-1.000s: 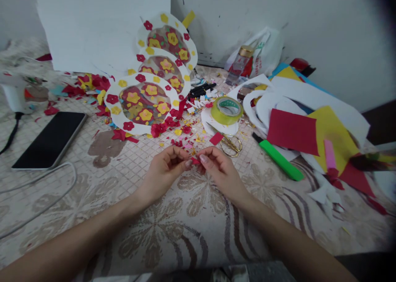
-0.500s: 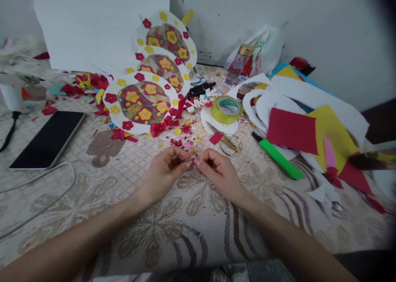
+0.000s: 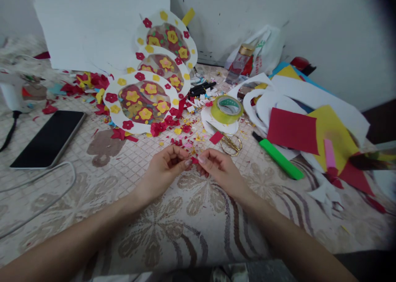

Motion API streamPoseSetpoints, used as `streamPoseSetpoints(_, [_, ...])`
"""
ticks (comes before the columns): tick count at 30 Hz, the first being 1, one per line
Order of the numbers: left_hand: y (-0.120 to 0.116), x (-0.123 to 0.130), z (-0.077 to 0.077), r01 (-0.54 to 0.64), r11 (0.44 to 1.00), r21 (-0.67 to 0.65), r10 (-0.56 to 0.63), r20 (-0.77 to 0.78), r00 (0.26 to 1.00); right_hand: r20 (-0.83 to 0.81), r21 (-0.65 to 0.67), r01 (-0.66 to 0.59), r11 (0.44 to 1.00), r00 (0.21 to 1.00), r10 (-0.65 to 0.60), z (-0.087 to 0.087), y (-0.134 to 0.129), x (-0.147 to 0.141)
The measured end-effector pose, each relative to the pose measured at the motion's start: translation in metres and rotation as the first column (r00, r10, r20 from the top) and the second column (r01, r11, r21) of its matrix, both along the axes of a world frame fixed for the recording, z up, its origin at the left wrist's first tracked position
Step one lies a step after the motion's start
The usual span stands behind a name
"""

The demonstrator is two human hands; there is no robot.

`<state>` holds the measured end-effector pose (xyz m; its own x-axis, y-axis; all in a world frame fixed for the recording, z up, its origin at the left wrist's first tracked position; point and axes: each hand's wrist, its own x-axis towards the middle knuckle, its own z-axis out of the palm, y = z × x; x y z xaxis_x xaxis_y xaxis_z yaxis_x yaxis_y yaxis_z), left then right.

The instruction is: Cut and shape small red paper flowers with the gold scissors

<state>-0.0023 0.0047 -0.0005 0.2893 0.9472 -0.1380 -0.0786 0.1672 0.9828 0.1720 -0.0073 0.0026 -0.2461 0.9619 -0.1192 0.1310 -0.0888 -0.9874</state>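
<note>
Between my fingertips is a small red paper piece (image 3: pixel 194 160), mostly covered by the fingers. My left hand (image 3: pixel 169 166) pinches it from one side, thumb against forefinger. From the other side my right hand (image 3: pixel 219 170) pinches it too, its thumb at the paper's edge. Just beyond the hands lie scattered paper scraps (image 3: pixel 188 143) and gold-handled scissors (image 3: pixel 231 144) beside a small red paper rectangle (image 3: pixel 215 138). Farther back lean white oval paper frames with red and yellow paper flowers, the nearest being this frame (image 3: pixel 140 127).
A roll of yellowish tape (image 3: pixel 226 116) rests on white paper. To the right are a green marker (image 3: pixel 281 159), a red paper sheet (image 3: pixel 292 128) and yellow paper (image 3: pixel 332 129). A phone (image 3: pixel 49 139) and a white cable (image 3: pixel 72 178) lie left. A bottle (image 3: pixel 239 63) stands behind.
My right hand has shifted slightly to the right, its fingers a little apart from the left's. More of the red paper piece shows between the fingertips.
</note>
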Motion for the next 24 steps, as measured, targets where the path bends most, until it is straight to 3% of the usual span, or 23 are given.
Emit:
streamPoseSetpoints(6, [0.0022,0.0027,-0.0005,0.04,0.976,-0.213,-0.011,0.132,0.991,0.085,0.082,0.009,0.997,0.996,-0.016,-0.0037,-0.0003,0.0009])
streamPoseSetpoints(13, [0.0004,-0.0009,0.0026,0.184,0.976,-0.116,-0.191,-0.051,0.98,0.091,0.087,0.004,0.996,0.996,-0.012,-0.0023,-0.0038,-0.0023])
streamPoseSetpoints(17, [0.0023,-0.0021,0.0049,0.187,0.96,-0.21,-0.18,0.051,0.982,0.066,0.108,0.014,0.994,0.998,-0.022,-0.0017,-0.0038,-0.0027])
streamPoseSetpoints(21, [0.0072,-0.0037,0.0042,0.186,0.902,-0.39,-0.117,0.192,0.974,0.09,0.16,0.049,0.986,0.994,-0.064,-0.0012,-0.0014,-0.0005])
streamPoseSetpoints(24, [0.0086,-0.0049,0.0025,0.207,0.876,-0.435,-0.123,0.214,0.969,0.138,0.221,0.05,0.974,0.987,-0.082,-0.0007,-0.0006,0.0006])
